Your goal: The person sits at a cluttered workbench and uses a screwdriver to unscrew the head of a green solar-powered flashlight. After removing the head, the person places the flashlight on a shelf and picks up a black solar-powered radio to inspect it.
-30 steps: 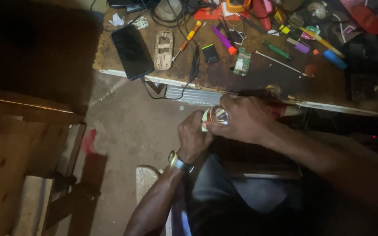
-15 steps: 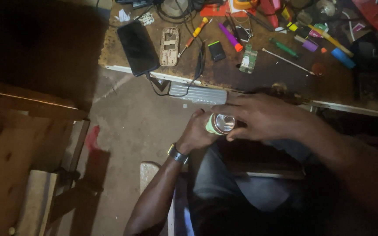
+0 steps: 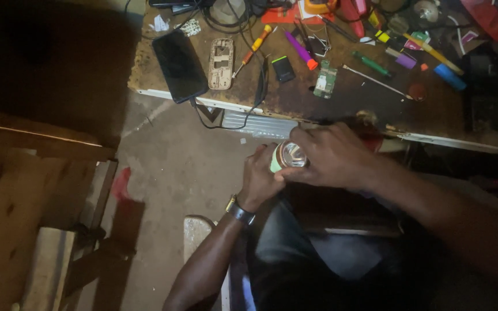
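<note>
Green-banded small round jar, just below the desk, sits pinched in my left hand's grip while my right hand's fingers clamp its top.

Both hands meet at centre frame, above the lap. Left hand: forearm rises from the bottom edge, wrist bent slightly inward, fingers curled closed in a grip, knuckles facing the camera. Right hand: forearm enters from the lower right and runs up-left, palm down, fingers bent and pinched together at the tips, touching the left hand's fingers.
</note>
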